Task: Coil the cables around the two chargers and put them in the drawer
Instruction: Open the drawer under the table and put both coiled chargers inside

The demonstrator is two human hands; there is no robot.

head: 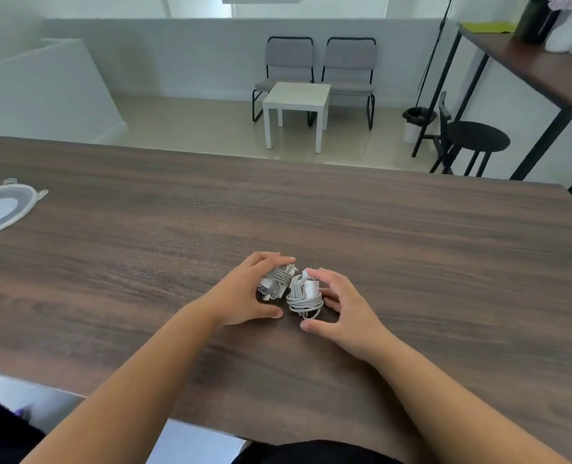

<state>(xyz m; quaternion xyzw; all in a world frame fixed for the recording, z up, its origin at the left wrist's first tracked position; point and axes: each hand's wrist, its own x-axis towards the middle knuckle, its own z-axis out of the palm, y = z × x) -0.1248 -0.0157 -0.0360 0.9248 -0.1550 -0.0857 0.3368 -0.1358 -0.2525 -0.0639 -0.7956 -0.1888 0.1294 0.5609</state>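
Two coiled chargers (289, 291) on table (411, 246) | left fingers (271, 259) wrap one | right fingers (324, 274) spread beside other

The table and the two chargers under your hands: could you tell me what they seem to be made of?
Table: dark wood-grain top, matte, likely laminate or veneer. Left charger and right charger: smooth white bodies, probably plastic, wrapped in pale grey, rubbery-looking cable.

An office-style waiting area: a long wood-grain table (345, 212) faces two grey stacking chairs (318, 72) set side by side behind a small white side table (298, 98). Low white partition walls (43, 82) divide the pale tiled floor, while a dark high counter (529, 61), a black stool (478, 140) and a waste bin (415, 122) stand at right.
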